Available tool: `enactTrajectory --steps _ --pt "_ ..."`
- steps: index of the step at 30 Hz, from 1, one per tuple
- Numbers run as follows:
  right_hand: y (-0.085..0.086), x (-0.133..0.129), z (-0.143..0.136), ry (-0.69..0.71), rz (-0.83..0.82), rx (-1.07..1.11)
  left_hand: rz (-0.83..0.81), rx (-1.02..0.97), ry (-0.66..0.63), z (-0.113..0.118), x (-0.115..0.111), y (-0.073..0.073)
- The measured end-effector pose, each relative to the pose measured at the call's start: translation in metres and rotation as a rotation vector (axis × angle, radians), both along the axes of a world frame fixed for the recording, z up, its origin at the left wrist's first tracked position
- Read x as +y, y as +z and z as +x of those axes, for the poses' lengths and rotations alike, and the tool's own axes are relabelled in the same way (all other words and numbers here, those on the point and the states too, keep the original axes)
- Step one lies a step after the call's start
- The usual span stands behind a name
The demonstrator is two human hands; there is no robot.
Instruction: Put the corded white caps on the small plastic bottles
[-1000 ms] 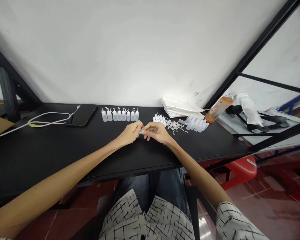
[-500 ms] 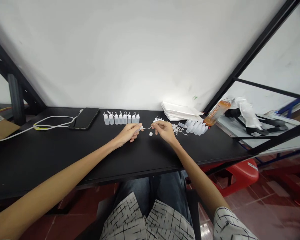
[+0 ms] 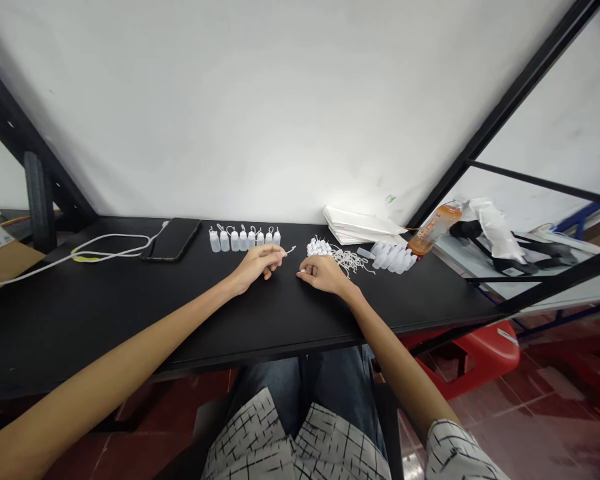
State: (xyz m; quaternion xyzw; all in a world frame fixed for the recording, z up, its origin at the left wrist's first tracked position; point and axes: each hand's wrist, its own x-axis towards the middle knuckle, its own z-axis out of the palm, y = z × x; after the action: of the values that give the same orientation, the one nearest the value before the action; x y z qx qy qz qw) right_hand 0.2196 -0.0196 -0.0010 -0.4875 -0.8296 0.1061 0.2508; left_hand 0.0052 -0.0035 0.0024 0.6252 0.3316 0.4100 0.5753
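My left hand [image 3: 261,261] is closed over the table, its fingers wrapped round a small plastic bottle that they mostly hide. A short white string [image 3: 291,250] sticks out to the right from its fingertips. My right hand [image 3: 324,274] rests low on the table, thumb and fingers pinching a small white cap [image 3: 303,271]. Just behind it lie a cluster of white caps [image 3: 318,246] and a tangle of white strings [image 3: 351,261]. Beyond my left hand stands a row of several small capped bottles [image 3: 243,241] with string loops on top.
Several uncapped translucent bottles [image 3: 393,257] lie at the right, beside a stack of white paper [image 3: 363,225] and an orange drink bottle [image 3: 436,228]. A phone [image 3: 173,240] and a white cable [image 3: 111,235] occupy the left of the black table [image 3: 190,307]. A wall rises behind.
My right hand has let go of the string and moved down to the loose cap, which it now pinches. The left hand has stayed nearly in place, its bottle now more hidden.
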Motion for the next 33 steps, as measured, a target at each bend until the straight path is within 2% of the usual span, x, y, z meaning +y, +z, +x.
enactTrajectory --steps 2,6,11,21,24,28,33 --pt "0.002 -0.002 -0.001 0.032 -0.075 0.127 0.027 0.023 -0.013 0.001 0.001 -0.002" --pt "0.007 -0.009 -0.005 0.115 -0.337 0.478 0.102 0.123 -0.021 0.002 -0.001 -0.004" --pt "0.01 -0.009 -0.012 0.157 -0.379 0.725 0.188 0.179 -0.032 0.004 -0.005 -0.001" --pt "0.007 -0.009 -0.015 0.197 -0.403 0.754 0.27 0.179 -0.113 0.006 -0.005 -0.01" --pt "0.006 -0.008 -0.014 0.199 -0.405 0.76 0.281 0.214 -0.091 0.006 -0.007 -0.008" --pt "0.003 -0.006 -0.014 0.184 -0.411 0.776 0.191 0.27 -0.048 0.007 -0.011 -0.003" --pt "0.004 -0.009 -0.015 0.236 -0.417 0.779 0.195 0.294 0.084 0.009 -0.01 -0.007"
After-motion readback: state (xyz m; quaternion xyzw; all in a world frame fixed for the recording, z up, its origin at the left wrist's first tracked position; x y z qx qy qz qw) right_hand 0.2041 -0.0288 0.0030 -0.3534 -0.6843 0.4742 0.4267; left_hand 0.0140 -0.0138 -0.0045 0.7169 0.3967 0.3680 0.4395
